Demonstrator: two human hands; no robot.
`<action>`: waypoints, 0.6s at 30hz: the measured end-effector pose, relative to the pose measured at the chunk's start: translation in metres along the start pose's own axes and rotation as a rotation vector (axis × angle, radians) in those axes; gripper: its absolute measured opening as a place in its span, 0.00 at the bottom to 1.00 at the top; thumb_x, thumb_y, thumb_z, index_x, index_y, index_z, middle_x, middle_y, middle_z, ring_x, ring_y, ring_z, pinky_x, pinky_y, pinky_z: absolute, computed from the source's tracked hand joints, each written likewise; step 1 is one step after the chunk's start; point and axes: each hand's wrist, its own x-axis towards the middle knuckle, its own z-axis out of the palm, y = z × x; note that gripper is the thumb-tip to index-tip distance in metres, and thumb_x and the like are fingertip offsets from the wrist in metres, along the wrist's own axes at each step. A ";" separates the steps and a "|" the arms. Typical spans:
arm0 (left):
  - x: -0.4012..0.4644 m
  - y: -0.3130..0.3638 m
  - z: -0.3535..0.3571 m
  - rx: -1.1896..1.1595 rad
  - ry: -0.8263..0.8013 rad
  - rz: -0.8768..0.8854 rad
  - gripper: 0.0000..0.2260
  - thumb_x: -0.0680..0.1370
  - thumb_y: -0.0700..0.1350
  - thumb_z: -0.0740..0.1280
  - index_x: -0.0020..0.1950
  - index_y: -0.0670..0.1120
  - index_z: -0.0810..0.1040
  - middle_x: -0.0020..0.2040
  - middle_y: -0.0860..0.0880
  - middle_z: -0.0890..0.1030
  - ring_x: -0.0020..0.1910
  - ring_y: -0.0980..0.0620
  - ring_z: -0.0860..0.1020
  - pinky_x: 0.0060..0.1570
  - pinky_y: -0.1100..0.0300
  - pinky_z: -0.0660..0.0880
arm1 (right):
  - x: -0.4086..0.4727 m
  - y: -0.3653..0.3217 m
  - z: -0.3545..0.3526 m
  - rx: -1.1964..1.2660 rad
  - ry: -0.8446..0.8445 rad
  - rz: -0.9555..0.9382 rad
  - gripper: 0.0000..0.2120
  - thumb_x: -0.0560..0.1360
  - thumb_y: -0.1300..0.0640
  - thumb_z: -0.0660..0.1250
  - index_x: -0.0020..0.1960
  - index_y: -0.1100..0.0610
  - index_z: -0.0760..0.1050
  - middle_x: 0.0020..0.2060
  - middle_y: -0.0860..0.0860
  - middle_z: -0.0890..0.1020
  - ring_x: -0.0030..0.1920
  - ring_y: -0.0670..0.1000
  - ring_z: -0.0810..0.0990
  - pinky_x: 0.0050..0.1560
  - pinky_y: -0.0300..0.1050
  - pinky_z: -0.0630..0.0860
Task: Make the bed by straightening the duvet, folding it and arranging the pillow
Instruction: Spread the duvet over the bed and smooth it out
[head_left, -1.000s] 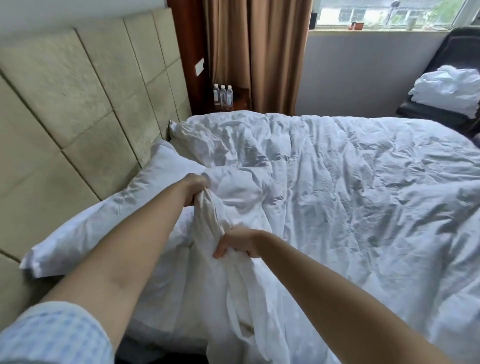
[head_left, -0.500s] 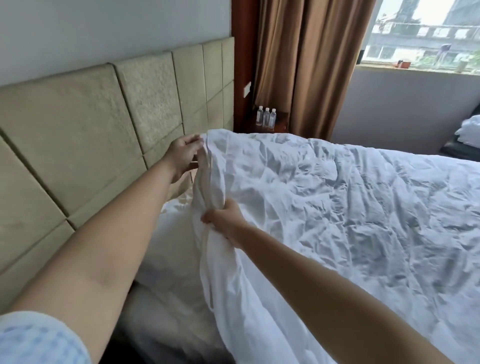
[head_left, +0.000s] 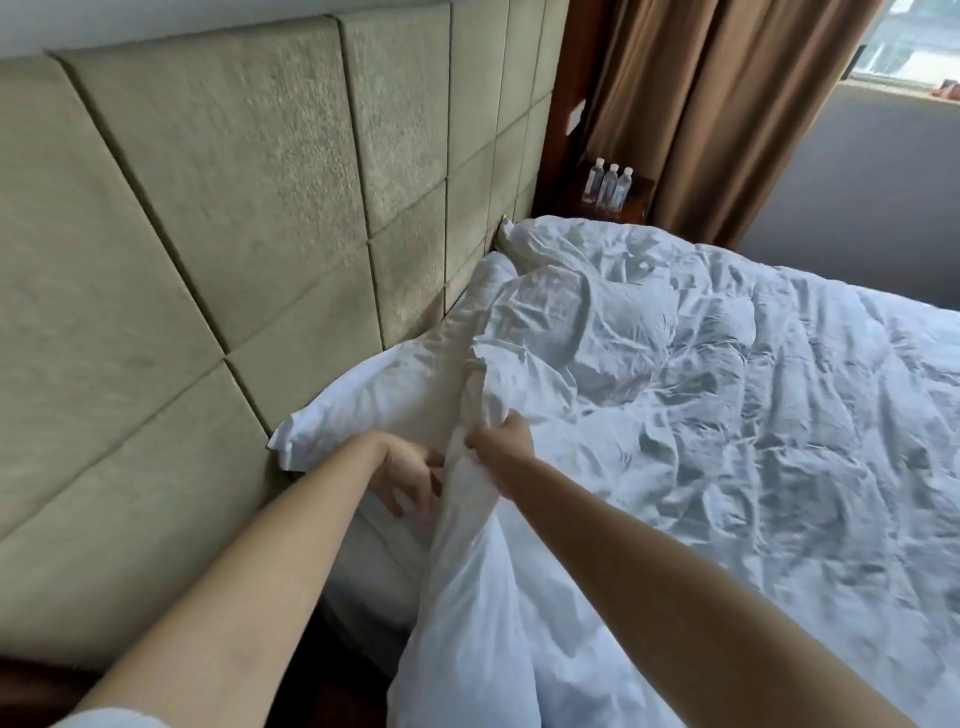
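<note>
Here my right hand (head_left: 503, 441) is pinched shut on the bunched top edge of the white duvet (head_left: 727, 415), fingers curled into the gathered fabric near the bed's near corner. My left hand (head_left: 408, 478) sits just beside it, fingers spread and loose, touching the hanging fold but gripping nothing that I can see. Below them the duvet drapes off the side of the mattress in a long twisted fall.

I judge the step to be straightening this head-end edge. To do it well, I should close my left hand on the hem next to my right, then slide the two apart along the seam so the twist runs out, keeping the cloth taut and low instead of flinging it.

Just beyond my hands the pillow (head_left: 374, 395) lies against the padded headboard (head_left: 234, 208), its near corner poking out past the duvet. The duvet is crumpled across the whole bed. Farther off, three water bottles (head_left: 608, 184) stand on a small wooden stand by the brown curtain (head_left: 727, 104).
</note>
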 end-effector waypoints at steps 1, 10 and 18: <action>-0.001 -0.005 -0.001 -0.012 -0.052 0.008 0.28 0.72 0.31 0.68 0.66 0.55 0.68 0.62 0.51 0.78 0.65 0.49 0.74 0.58 0.48 0.72 | 0.003 -0.005 0.002 -0.002 0.022 -0.017 0.14 0.69 0.62 0.64 0.54 0.58 0.69 0.48 0.56 0.77 0.49 0.57 0.78 0.45 0.47 0.78; -0.004 0.005 -0.017 0.383 0.704 0.153 0.20 0.76 0.46 0.68 0.67 0.43 0.72 0.65 0.44 0.75 0.64 0.44 0.74 0.60 0.58 0.69 | 0.027 -0.077 0.003 0.342 0.172 -0.146 0.15 0.70 0.61 0.66 0.57 0.59 0.70 0.53 0.57 0.78 0.52 0.57 0.79 0.49 0.48 0.78; 0.024 -0.032 -0.049 0.071 1.024 0.044 0.15 0.78 0.46 0.62 0.62 0.43 0.75 0.60 0.41 0.78 0.58 0.41 0.76 0.56 0.52 0.73 | 0.031 -0.039 -0.002 0.132 -0.136 -0.119 0.19 0.77 0.54 0.66 0.66 0.53 0.70 0.53 0.50 0.75 0.49 0.49 0.75 0.50 0.41 0.72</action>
